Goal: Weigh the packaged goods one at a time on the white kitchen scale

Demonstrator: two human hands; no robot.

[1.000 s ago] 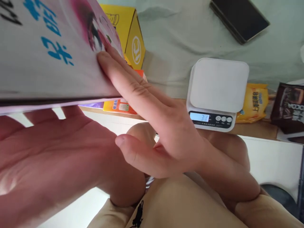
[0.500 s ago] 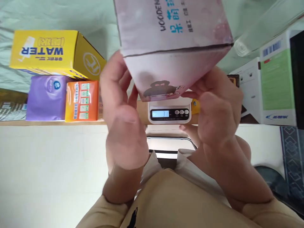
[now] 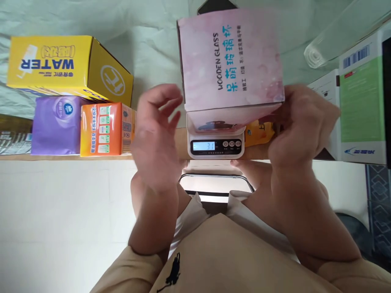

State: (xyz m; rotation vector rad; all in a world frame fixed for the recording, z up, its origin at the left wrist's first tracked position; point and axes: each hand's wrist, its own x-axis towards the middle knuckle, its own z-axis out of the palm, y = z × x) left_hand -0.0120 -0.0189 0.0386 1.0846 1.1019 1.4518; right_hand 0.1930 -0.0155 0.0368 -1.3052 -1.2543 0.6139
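A pink cardboard box (image 3: 229,61) printed "WOODEN GLASS" rests on a white digital kitchen scale (image 3: 189,152), covering most of its platform. The scale's lit display and round buttons show at the front; its digits are too smeared to read. Just left of the box is my left hand (image 3: 159,134), blurred, with curved fingers apart and a small gap to the cardboard. My right hand (image 3: 301,122) is at the box's right edge, fingers loosely bent beside it. Some of its fingertips are in shadow, so I cannot tell whether they still touch.
On the left stand a yellow box (image 3: 49,61), a purple pack (image 3: 56,130) and an orange pack (image 3: 100,134). A yellow-orange packet (image 3: 259,132) lies right of the scale. Farther right are a green-and-white box (image 3: 362,101) and a clear plastic roll (image 3: 316,57). A dark object (image 3: 216,5) shows behind the pink box.
The pink box has gone down and away from me onto the scale. Both hands have loosened and moved outward from its sides. The scale's display reading has changed from 31.
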